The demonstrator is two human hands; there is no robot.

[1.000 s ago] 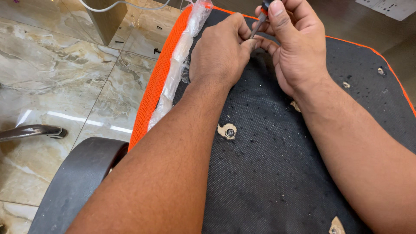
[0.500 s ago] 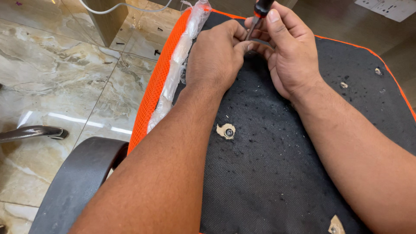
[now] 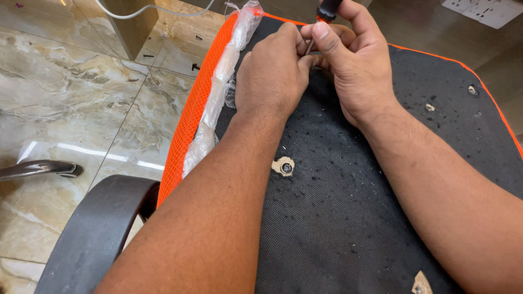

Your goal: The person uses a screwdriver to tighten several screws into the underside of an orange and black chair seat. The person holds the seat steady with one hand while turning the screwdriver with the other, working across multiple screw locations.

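Screwdriver with a black and red handle stands at the far edge of the upturned chair seat, its thin metal shaft running down between both hands. Nearest the camera, a dark curved armrest sits low at the left, beside the seat's black, dusty fabric underside. A round bolt hole with a torn pale rim lies mid-seat, between the forearms. Further on, clear plastic wrap clings to the orange mesh edge. Beyond that, the left hand is closed, fingertips pinching the shaft low down, while the right hand is wrapped around the handle. Marble floor spreads out at the left.
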